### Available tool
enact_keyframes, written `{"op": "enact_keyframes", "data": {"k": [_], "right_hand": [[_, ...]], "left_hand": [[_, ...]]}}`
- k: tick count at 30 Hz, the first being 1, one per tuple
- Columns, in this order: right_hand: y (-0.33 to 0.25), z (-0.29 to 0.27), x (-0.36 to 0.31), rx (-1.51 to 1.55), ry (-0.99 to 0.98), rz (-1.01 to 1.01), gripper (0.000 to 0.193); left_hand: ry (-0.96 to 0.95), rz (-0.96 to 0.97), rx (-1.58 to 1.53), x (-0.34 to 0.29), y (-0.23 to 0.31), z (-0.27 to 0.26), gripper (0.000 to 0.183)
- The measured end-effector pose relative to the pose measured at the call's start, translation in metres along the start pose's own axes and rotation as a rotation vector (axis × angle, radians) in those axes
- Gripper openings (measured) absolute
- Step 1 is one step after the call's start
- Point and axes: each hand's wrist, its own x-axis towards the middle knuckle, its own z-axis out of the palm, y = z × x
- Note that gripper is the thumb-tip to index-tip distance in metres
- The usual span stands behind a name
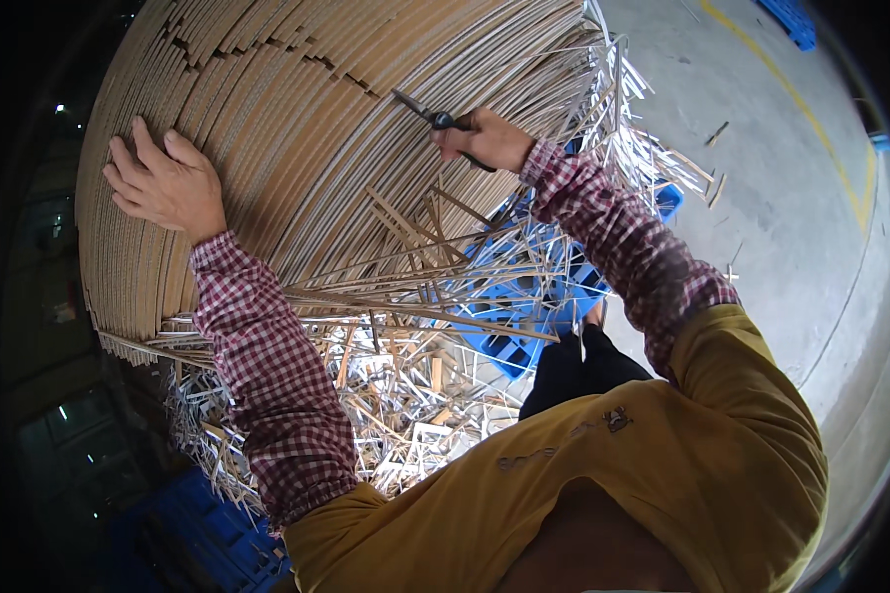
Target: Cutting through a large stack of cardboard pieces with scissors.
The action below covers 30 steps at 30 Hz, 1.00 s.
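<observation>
A big stack of brown cardboard sheets fills the upper left, its layered edges curving across the view. My left hand rests on the stack's left part, fingers spread and holding nothing. In my right hand is a pair of black-handled scissors, gripped by the handles. Their dark blades point up and left over the layered edges, close to a stepped break in the sheets. Whether the tips touch the cardboard I cannot tell. Loose cardboard strips stick out of the stack below my right hand.
Thin white and brown scrap strips heap up between my arms and the stack. Under them shows a blue plastic pallet; another blue pallet lies at lower left. Grey floor with a yellow line extends to the right.
</observation>
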Motion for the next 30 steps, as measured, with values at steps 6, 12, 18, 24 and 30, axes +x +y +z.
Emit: {"op": "enact_keyframes", "data": {"k": [6, 12, 18, 24, 30], "right_hand": [[0.024, 0.038, -0.043, -0.342, 0.073, 0.264, 0.031], [0.036, -0.043, -0.093, -0.208, -0.149, 0.051, 0.027], [-0.027, -0.029, -0.060, -0.227, -0.156, 0.100, 0.034], [-0.010, 0.021, -0.078, -0.132, -0.222, 0.050, 0.029], [-0.023, 0.006, -0.031, -0.110, -0.050, 0.294, 0.036]], "left_hand": [[-0.010, 0.011, 0.020, -0.008, -0.010, 0.000, 0.037], [-0.013, 0.019, 0.059, 0.002, -0.009, -0.011, 0.036], [0.001, 0.020, 0.036, -0.001, -0.001, -0.002, 0.036], [-0.011, 0.002, 0.013, -0.007, 0.000, -0.001, 0.037], [-0.012, 0.005, 0.007, -0.002, -0.003, -0.005, 0.037]]}}
